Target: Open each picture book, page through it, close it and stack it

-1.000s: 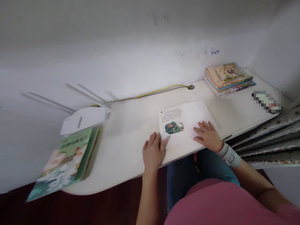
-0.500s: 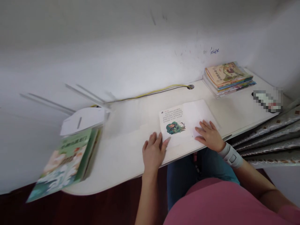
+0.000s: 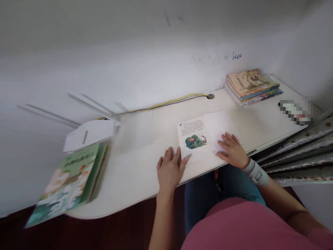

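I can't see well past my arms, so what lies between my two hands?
In the head view, the open book lies between your left hand and right hand, with the right hand resting on its pages.

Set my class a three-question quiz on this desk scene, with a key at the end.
1. Which hand wears the wrist support?
2. True or false: the stack of picture books lies farther from the person than the open book.
3. What colour is the top of the book overhanging the edge of the desk?

Key: 1. The right hand. 2. True. 3. Green.
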`<state>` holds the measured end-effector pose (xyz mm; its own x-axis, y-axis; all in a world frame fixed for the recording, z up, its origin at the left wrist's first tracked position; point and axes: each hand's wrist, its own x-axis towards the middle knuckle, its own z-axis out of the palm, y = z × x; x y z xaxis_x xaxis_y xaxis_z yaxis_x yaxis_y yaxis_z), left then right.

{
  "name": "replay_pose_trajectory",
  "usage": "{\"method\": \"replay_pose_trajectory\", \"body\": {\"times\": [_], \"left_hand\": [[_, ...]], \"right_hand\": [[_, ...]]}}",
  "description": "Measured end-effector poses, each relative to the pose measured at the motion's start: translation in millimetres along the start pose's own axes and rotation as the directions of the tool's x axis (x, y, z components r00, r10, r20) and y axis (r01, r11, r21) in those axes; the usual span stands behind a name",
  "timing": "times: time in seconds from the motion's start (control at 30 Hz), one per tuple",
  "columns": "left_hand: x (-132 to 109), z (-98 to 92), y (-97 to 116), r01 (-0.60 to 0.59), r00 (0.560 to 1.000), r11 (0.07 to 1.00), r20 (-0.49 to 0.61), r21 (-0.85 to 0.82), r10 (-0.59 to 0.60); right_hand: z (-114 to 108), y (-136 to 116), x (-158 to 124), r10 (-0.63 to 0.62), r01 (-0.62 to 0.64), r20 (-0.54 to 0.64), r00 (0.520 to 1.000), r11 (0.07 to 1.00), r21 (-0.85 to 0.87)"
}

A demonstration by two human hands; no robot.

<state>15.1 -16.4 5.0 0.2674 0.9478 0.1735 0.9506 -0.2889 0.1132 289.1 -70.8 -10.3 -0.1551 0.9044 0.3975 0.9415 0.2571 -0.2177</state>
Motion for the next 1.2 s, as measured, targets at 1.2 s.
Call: {"method": "replay_pose_trajectory", "body": {"times": [1.2], "left_hand": [[23, -37.3, 27, 0.241, 0.883, -0.012, 0.224, -0.970, -0.413]], "right_hand": [[-12, -73, 28, -0.167, 0.160, 0.032, 0.986, 0.975, 0.155]]}}
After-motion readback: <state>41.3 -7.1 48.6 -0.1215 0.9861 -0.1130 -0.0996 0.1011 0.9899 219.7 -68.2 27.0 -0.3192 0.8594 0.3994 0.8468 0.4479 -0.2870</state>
